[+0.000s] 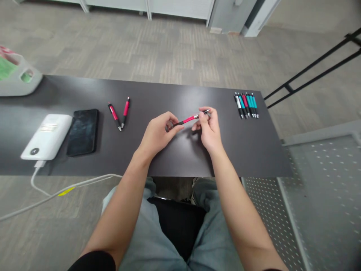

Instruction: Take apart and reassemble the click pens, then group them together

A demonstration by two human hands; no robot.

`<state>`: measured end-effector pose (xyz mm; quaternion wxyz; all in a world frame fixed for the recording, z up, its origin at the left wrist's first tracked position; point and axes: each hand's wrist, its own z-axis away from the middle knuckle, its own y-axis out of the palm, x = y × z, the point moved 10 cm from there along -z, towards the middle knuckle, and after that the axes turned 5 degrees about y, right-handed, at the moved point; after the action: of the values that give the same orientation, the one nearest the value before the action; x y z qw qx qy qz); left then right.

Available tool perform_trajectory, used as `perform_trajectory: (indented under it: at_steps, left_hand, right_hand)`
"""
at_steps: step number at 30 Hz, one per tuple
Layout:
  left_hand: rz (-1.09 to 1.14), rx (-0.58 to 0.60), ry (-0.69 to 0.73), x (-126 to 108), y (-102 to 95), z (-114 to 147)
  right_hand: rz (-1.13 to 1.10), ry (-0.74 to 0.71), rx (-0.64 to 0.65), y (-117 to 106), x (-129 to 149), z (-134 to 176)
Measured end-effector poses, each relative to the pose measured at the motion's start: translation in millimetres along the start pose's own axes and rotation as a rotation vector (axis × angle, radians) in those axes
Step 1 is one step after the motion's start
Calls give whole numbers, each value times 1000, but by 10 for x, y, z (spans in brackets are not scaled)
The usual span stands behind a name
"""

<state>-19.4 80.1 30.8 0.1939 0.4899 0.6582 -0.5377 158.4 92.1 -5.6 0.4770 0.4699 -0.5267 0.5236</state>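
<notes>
Between my two hands a red pen (188, 119) with a black grip is held tilted just above the dark table. My left hand (161, 131) pinches the black grip end between thumb and fingers. At the other end, my right hand (209, 128) holds the pen near its clip and push button with thumb and fingers. Two more red pens, one on the left (114, 116) and one on the right (125, 112), lie on the table left of my hands, tips close together. To the right, a row of several pens (246, 105) in white, teal and red lies side by side.
On the dark table (180, 162), a black smartphone (82, 132) lies beside a white power bank (47, 136) with a white cable (73, 187) plugged in. A white plastic container (21, 73) stands at the far left. Right of the table is a perforated metal surface (324, 180).
</notes>
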Motion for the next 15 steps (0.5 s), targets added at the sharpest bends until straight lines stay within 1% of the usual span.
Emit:
perform_trajectory:
  at_steps: [3,6,8,12,15]
  left_hand:
    - [41,-1,36,-68,97,-35]
    - [64,13,54,-92,197,-68]
    - [72,6,64,-106,245,-87]
    - [116,-70,86,-140,249,-100]
    - [162,-149,76,-136,199,-87]
  right_hand:
    - [-24,4,-86,-132,7,10]
    - [0,19,-209,-308,-26,22]
    - [9,-1,-273,-398,-28,31]
    - [9,-61,-329,-471,3,50]
    - [14,-59,-364,-498,-2,69]
